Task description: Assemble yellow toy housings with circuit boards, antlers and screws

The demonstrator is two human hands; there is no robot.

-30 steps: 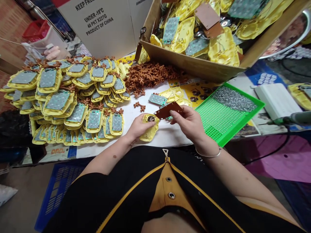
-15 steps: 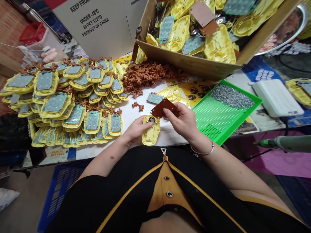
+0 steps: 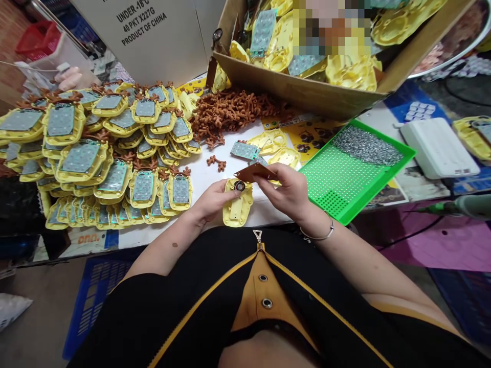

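My left hand (image 3: 215, 199) grips a yellow plastic shell (image 3: 237, 212) by its left edge, the inside facing up. A small round speaker (image 3: 239, 186) sits at the top of the shell, close to my left thumb. Pinched in my right hand (image 3: 287, 188) is a brown circuit board (image 3: 255, 173), tilted just above the shell's upper end. Beyond the hands lie another circuit board with a grey-green face (image 3: 244, 150) and open yellow shells (image 3: 268, 142). Small brown antler-shaped pieces (image 3: 216, 163) rest on the white surface to the left.
Stacked yellow shells fitted with boards (image 3: 82, 156) fill the left side. A heap of brown pieces (image 3: 230, 116) lies behind. A cardboard box (image 3: 291, 92) of shells and boards stands at the back. To the right are a green tray (image 3: 326, 179) with screws (image 3: 364, 145) and a white case (image 3: 438, 148).
My right hand has tilted the brown board flatter, so its face shows less. The left hand still holds the shell. The whole view has shifted slightly.
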